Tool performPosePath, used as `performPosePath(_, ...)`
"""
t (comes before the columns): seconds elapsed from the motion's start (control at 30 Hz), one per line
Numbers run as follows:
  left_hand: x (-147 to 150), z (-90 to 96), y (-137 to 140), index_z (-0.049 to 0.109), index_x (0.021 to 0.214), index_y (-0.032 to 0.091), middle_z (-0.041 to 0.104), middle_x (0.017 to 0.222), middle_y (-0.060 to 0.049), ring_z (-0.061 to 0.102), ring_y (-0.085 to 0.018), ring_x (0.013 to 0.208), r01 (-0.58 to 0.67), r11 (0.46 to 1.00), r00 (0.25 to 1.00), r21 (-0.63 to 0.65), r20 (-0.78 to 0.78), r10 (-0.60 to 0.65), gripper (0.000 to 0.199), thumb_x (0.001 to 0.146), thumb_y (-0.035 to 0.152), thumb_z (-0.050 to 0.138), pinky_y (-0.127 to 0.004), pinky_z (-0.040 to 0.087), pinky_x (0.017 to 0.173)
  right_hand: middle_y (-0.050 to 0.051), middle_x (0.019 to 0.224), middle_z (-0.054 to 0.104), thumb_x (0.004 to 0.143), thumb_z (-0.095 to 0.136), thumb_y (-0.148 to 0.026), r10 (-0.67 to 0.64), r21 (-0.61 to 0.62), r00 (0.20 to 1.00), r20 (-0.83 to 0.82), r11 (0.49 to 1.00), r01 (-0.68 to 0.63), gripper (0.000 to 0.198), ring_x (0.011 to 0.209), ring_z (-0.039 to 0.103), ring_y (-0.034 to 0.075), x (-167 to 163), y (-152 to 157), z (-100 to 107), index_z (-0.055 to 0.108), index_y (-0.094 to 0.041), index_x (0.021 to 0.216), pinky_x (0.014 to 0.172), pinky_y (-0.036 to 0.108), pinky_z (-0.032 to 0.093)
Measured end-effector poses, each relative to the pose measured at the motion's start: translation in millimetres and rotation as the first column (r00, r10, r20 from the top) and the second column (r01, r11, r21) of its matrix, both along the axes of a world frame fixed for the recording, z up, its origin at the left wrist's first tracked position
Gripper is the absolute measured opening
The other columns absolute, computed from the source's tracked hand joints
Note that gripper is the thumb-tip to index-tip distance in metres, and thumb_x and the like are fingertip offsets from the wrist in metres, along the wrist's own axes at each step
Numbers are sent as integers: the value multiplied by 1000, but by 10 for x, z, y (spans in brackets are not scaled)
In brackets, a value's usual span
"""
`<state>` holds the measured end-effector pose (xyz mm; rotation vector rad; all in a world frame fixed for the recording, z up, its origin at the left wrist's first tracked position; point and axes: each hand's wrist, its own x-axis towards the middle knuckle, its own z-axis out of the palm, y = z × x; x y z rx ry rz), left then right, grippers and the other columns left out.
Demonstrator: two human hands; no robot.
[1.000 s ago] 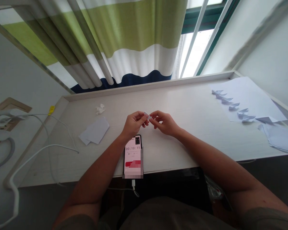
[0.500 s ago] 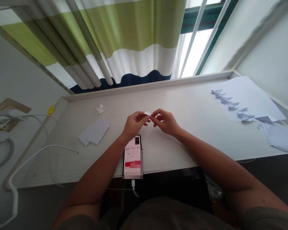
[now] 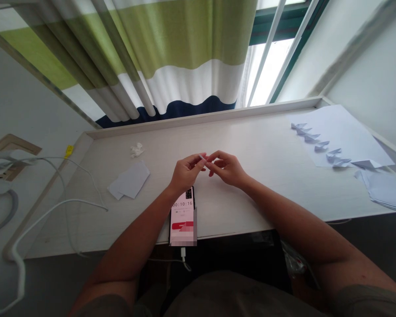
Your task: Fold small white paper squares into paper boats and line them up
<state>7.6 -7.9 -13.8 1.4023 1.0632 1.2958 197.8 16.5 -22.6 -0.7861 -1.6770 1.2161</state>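
Above the middle of the white desk, my left hand [image 3: 185, 171] and my right hand [image 3: 227, 168] meet at the fingertips. Pinched between them is a small piece of folded white paper [image 3: 201, 156], seen almost edge-on, so most of its shape is hidden by my fingers. Both hands are closed on it. Just below my left wrist lies a phone [image 3: 182, 215] with a running timer on its screen. To the left of my left hand, flat white paper sheets [image 3: 133, 179] lie overlapped on the desk.
Several folded paper shapes [image 3: 322, 145] stand in a row at the right, by a large white sheet [image 3: 343, 127]. A paper stack [image 3: 387, 189] lies at the right edge. Crumpled paper [image 3: 137, 150] sits back left. White cables [image 3: 66, 202] cross the left side.
The folded paper has turned from showing a small white triangular face to nearly edge-on. My fingertips have closed in slightly around it.
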Motion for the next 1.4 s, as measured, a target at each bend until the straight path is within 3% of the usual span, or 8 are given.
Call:
performPosePath(0.17, -20, -9, 1, 82, 123, 16, 85, 115, -12, 81, -27, 100, 22, 1000, 999, -12, -43, -23, 44, 91, 47, 82, -41, 70, 82, 3, 95, 77, 83, 90, -59, 35, -86, 992, -124, 995, -46, 45, 64, 75, 14, -19, 44, -22, 70, -20, 92, 56, 30, 62)
performPosePath(0.47, -26, 21, -16, 84, 120, 18, 85, 115, -10, 81, -22, 93, 54, 998, 991, 23, -126, -51, 32, 93, 32, 73, -38, 68, 84, 5, 89, 80, 79, 94, -59, 20, -178, 983, -182, 983, -53, 48, 63, 75, 16, -13, 55, 29, 72, -18, 91, 56, 30, 65)
performPosePath(0.57, -35, 15, -25, 84, 121, 18, 86, 111, -9, 80, -21, 89, 31, 998, 979, 49, -204, -20, 33, 94, 29, 70, -36, 67, 83, 4, 86, 79, 80, 92, -61, 7, -167, 988, -157, 985, -34, 49, 60, 76, 16, -38, 26, 38, 71, -18, 90, 54, 30, 63)
performPosePath(0.73, -21, 1, -41, 83, 127, 22, 84, 125, -9, 81, -23, 106, -25, 990, 954, 141, -292, 65, 35, 96, 33, 70, -36, 66, 92, 1, 78, 77, 81, 88, -68, -50, -173, 987, -150, 985, 23, 54, 60, 78, 19, -63, 18, 24, 70, -20, 94, 55, 32, 65)
performPosePath(0.83, -18, 0, -45, 82, 129, 23, 86, 119, -8, 82, -22, 95, -50, 991, 945, 128, -316, 89, 36, 97, 36, 71, -35, 66, 86, 0, 77, 75, 80, 87, -70, -73, -178, 981, -178, 983, 41, 54, 62, 79, 20, -68, 27, 8, 68, -21, 93, 58, 33, 67)
performPosePath(1.07, -30, 37, -49, 86, 118, 24, 86, 116, -8, 81, -22, 97, -45, 983, 961, 177, -262, 91, 28, 96, 36, 73, -35, 67, 86, 0, 82, 76, 83, 87, -61, -44, -178, 976, -214, 984, 6, 44, 68, 81, 20, -54, 41, 16, 72, -21, 93, 67, 37, 71)
performPosePath(1.23, -20, 96, -62, 88, 104, 22, 86, 109, -9, 81, -23, 97, -64, 984, 970, 166, -221, 101, 19, 91, 32, 79, -35, 68, 85, 3, 83, 81, 78, 93, -55, -54, -208, 962, -267, 978, -3, 40, 81, 82, 22, -61, 39, 29, 77, -19, 87, 88, 45, 72)
performPosePath(1.4, 9, 63, -39, 87, 95, 21, 85, 104, -7, 80, -21, 89, -108, 989, 990, 102, -78, 116, 20, 83, 37, 88, -36, 68, 84, 4, 84, 83, 68, 100, -56, -59, -249, 955, -292, 968, -16, 49, 85, 83, 24, -72, 37, 35, 71, -21, 85, 90, 47, 71)
